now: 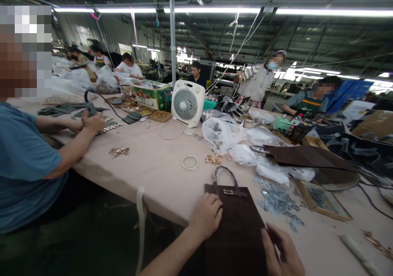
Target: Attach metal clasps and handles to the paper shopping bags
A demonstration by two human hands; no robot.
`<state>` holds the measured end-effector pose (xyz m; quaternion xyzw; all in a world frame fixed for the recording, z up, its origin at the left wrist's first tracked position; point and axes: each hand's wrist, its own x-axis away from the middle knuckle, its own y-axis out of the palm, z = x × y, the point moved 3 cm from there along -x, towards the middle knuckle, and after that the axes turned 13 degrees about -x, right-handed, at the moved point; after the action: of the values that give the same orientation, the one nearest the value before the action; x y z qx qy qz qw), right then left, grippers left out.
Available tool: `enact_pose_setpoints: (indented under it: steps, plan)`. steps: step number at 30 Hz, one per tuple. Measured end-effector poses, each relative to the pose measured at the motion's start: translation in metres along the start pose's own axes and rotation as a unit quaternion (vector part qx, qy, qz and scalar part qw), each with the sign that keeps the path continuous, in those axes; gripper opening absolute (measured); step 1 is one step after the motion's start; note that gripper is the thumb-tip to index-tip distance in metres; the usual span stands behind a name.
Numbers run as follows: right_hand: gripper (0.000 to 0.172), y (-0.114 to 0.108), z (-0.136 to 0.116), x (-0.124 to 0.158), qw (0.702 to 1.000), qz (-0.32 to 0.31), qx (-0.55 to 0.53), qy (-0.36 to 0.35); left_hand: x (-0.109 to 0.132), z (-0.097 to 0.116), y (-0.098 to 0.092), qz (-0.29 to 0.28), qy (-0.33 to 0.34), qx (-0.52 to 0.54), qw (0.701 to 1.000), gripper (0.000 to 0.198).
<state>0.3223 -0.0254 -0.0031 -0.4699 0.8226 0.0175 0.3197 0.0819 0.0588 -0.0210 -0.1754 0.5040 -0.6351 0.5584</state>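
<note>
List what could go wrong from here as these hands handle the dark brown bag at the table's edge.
The dark brown bag hangs over the edge of the table, so it could slip down between the left hand and right hand. The loose metal pieces spilled beside the wooden tray lie close and might scratch the bag or get knocked to the floor.
</note>
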Motion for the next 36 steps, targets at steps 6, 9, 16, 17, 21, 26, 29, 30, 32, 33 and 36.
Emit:
enact_pose_setpoints:
  steps: [6,9,16,17,21,26,29,30,32,33,36]
  plan:
    - [0.043,0.109,0.008,-0.117,0.984,-0.148,-0.09,0.039,0.0,0.0,-0.001,0.002,0.004,0.0,1.0,0.017]
    - [0.042,0.159,0.026,-0.156,0.977,-0.197,-0.079,0.03,0.0,-0.004,0.001,0.009,0.001,0.005,1.0,0.016]
    - [0.033,0.225,0.059,-0.187,0.969,-0.244,0.008,0.031,0.001,-0.007,0.011,0.025,-0.017,0.008,1.0,0.019]
    - [0.032,0.23,0.062,-0.188,0.968,-0.247,0.022,0.036,0.001,-0.007,0.011,0.028,-0.018,0.009,0.999,0.019]
    - [0.025,0.241,0.075,-0.188,0.965,-0.247,0.058,0.062,0.001,-0.006,0.01,0.038,-0.017,0.02,0.999,0.019]
    - [0.019,0.241,0.084,-0.184,0.972,-0.217,0.056,0.065,-0.001,-0.006,0.008,0.034,-0.018,0.023,0.999,0.02]
    - [0.027,0.234,0.085,-0.181,0.977,-0.206,0.015,0.044,-0.001,-0.007,0.009,0.032,-0.019,0.025,0.999,0.02]
    - [0.031,0.231,0.084,-0.18,0.979,-0.203,-0.003,0.036,-0.001,-0.007,0.009,0.031,-0.021,0.026,0.999,0.02]
    - [0.038,0.222,0.082,-0.178,0.981,-0.191,-0.034,0.021,-0.001,-0.007,0.009,0.03,-0.026,0.028,0.999,0.02]
    - [0.041,0.217,0.081,-0.176,0.982,-0.183,-0.044,0.016,-0.001,-0.007,0.009,0.03,-0.027,0.028,0.999,0.02]
    - [0.043,0.201,0.073,-0.168,0.984,-0.161,-0.081,0.01,-0.002,-0.006,0.008,0.033,-0.03,0.03,0.999,0.02]
